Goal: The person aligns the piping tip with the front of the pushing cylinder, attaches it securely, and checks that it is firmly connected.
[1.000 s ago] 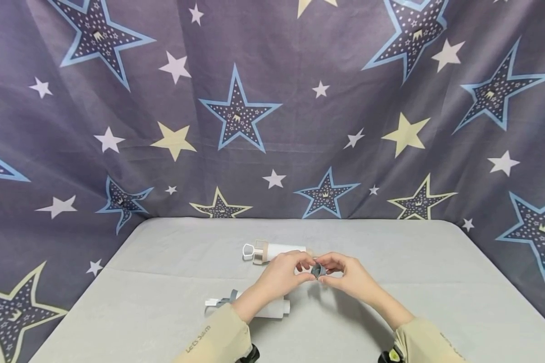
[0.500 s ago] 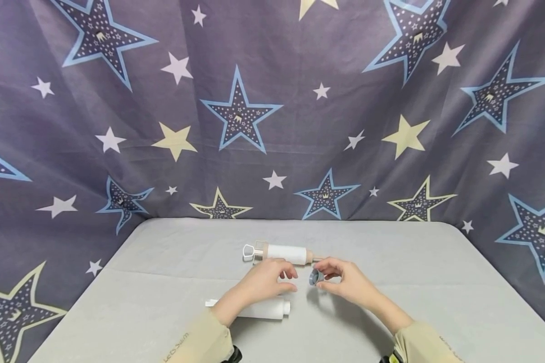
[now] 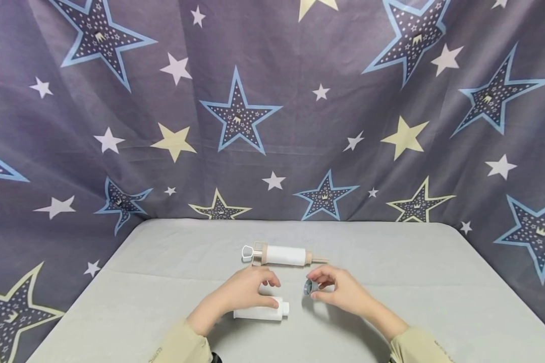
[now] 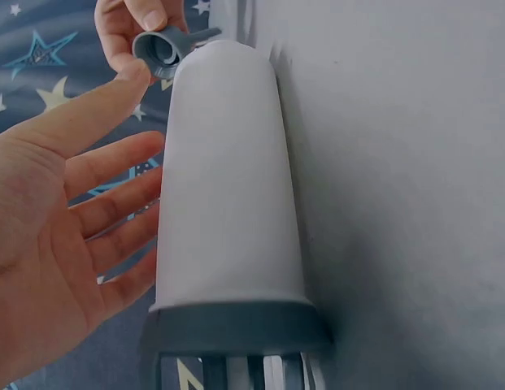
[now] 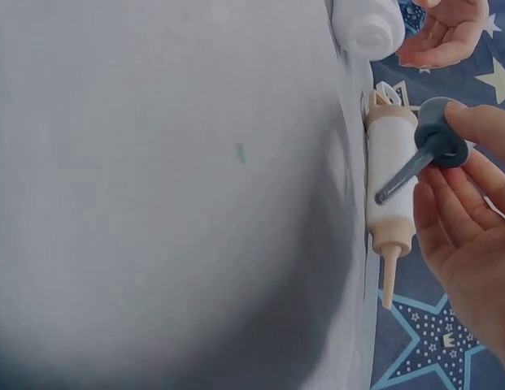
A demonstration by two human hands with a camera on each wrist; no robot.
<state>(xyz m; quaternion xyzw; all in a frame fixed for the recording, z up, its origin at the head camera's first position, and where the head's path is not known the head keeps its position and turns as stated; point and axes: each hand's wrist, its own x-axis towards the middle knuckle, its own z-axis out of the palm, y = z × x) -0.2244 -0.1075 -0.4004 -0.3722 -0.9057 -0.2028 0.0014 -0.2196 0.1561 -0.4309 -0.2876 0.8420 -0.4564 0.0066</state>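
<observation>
My right hand (image 3: 342, 291) pinches a small blue-grey nozzle cap (image 3: 310, 287) between thumb and fingers; in the right wrist view the cap (image 5: 439, 134) has a thin spout. My left hand (image 3: 242, 290) hovers at the white cylinder (image 3: 259, 311) lying on the table, thumb above its right part. In the left wrist view, the left hand (image 4: 65, 203) has its fingers spread beside the cylinder (image 4: 228, 179), which has a dark blue-grey collar (image 4: 240, 325). Whether the fingers touch it, I cannot tell.
A second white cylinder (image 3: 285, 255) with beige ends, a ring handle and a thin beige nozzle lies farther back on the grey-covered table (image 3: 413, 272). Behind the table hangs a dark curtain (image 3: 290, 126) with stars.
My left hand has let go of the nozzle cap and moved left to the nearer white cylinder. My right hand, holding the cap, has shifted slightly towards me.
</observation>
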